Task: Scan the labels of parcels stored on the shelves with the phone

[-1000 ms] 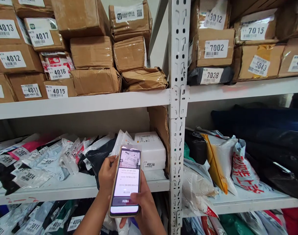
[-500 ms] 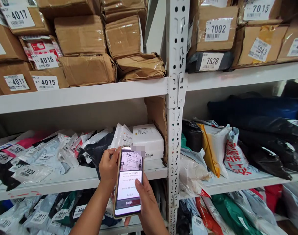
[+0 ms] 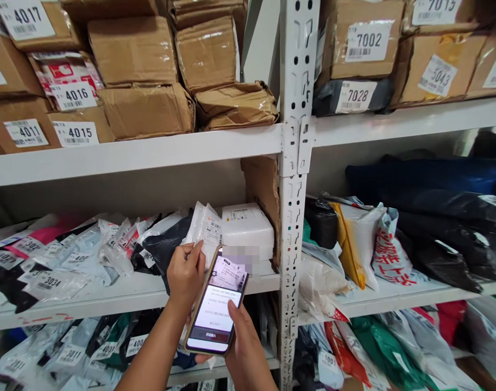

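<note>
My right hand (image 3: 244, 353) holds a smartphone (image 3: 217, 310) from below, with its thumb resting on the lit screen. The phone is tilted to the right in front of the middle shelf. My left hand (image 3: 185, 274) is just left of the phone with its fingers curled, pinching the edge of a white plastic parcel (image 3: 207, 231) that bears a barcode label. Right behind the phone sits a white foam box (image 3: 248, 227) with a blurred label.
White metal shelving with a perforated upright (image 3: 294, 163) fills the view. Numbered cardboard boxes (image 3: 144, 108) crowd the top shelf (image 3: 150, 153). Several labelled poly bags (image 3: 68, 255) lie on the middle shelf at left, and dark and coloured bags (image 3: 394, 244) at right. More parcels sit below.
The view has dropped a little and moved closer. The phone has tilted to the right, and my left hand has shifted from the phone's edge up onto the white parcel.
</note>
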A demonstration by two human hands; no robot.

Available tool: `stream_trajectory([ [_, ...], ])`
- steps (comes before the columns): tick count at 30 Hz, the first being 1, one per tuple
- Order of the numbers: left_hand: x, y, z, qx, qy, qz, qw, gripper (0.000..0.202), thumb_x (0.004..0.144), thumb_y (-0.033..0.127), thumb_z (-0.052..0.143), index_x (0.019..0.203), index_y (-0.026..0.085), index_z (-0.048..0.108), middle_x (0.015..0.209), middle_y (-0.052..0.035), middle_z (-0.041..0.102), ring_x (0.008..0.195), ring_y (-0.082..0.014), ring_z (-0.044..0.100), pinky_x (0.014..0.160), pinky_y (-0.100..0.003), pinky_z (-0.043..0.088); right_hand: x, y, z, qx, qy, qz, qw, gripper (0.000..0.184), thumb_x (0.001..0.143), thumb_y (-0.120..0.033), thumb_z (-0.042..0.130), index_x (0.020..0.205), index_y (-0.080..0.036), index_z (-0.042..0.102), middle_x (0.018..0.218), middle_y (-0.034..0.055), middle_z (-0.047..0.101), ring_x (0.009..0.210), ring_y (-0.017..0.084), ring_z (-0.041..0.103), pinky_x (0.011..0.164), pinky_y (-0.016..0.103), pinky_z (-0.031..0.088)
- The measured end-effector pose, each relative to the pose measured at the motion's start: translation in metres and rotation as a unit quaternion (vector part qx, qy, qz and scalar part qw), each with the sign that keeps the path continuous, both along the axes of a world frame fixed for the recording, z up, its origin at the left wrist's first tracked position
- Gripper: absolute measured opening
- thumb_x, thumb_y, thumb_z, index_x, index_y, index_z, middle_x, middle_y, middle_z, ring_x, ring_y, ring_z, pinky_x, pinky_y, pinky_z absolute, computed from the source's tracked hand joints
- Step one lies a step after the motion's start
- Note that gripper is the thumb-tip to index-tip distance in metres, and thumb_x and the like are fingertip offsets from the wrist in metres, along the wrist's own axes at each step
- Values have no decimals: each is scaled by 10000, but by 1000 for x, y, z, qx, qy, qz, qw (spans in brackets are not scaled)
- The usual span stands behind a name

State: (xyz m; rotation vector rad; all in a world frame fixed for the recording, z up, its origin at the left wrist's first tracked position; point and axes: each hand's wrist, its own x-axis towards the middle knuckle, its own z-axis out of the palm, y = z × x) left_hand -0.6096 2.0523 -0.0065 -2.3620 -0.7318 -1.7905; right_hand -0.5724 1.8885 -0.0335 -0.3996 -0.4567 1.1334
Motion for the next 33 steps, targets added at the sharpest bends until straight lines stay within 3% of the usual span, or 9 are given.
stream_trajectory([
  [3, 1, 4, -3, 95, 14, 46, 994, 250, 855, 205, 517, 1042, 191, 682, 826, -65, 596, 875, -192, 618, 763, -304, 490, 0, 4, -3, -32, 9, -14, 999, 525, 769, -538, 653, 1153, -183, 600, 961, 118, 732, 901, 349, 684, 565, 470, 600],
  [5, 1, 4, -2, 134, 21, 65, 989, 250, 858, 192, 515, 1047, 186, 679, 819, -61, 596, 853, -182, 622, 731, -283, 491, 0, 4, -5, -34, 9, -21, 999, 584, 748, -524, 676, 1205, -178, 561, 990, 115, 727, 899, 344, 682, 553, 456, 602],
  [11, 1, 0, 2, 145, 20, 67, 987, 245, 878, 208, 497, 1036, 180, 681, 816, -66, 592, 829, -175, 617, 694, -271, 494, 3, -7, -6, 9, -14, -6, 1000, 929, 674, -245, 698, 1427, -271, 155, 1166, 84, 666, 820, 273, 702, 378, 247, 529],
  [14, 1, 0, 1, 145, 24, 71, 987, 243, 878, 205, 498, 1040, 184, 678, 815, -60, 588, 830, -171, 614, 710, -274, 498, 3, -11, -6, -2, -36, -3, 999, 962, 688, -174, 656, 1431, -275, 54, 1140, 78, 675, 800, 251, 708, 359, 201, 504],
  [18, 0, -1, 1, 151, 32, 71, 985, 248, 868, 172, 503, 1044, 155, 676, 833, -74, 579, 838, -178, 607, 725, -285, 499, 6, -12, -5, -11, -81, -3, 997, 931, 738, -194, 638, 1423, -271, 12, 1165, 105, 663, 822, 270, 711, 432, 266, 568],
  [24, 1, 0, 2, 163, 33, 78, 983, 244, 863, 162, 509, 1040, 155, 676, 816, -68, 574, 824, -174, 607, 710, -273, 490, 12, -22, -3, 5, -90, 46, 995, 990, 641, -107, 571, 1427, -232, -17, 1184, 114, 663, 897, 296, 697, 507, 299, 575],
  [28, 2, 2, 2, 181, 29, 81, 980, 231, 855, 156, 520, 1024, 149, 678, 808, -68, 576, 823, -175, 609, 702, -272, 486, 14, -26, -8, 3, -105, 50, 993, 1015, 635, -90, 616, 1430, -252, 7, 1266, 113, 606, 908, 287, 687, 561, 334, 573],
  [33, 1, 3, 2, 187, 26, 76, 979, 229, 857, 154, 519, 1027, 151, 672, 804, -65, 572, 823, -176, 607, 703, -280, 486, 16, -27, -14, 36, -110, 63, 991, 1033, 696, -138, 695, 1418, -296, -27, 1258, 109, 596, 924, 254, 679, 477, 238, 489],
])
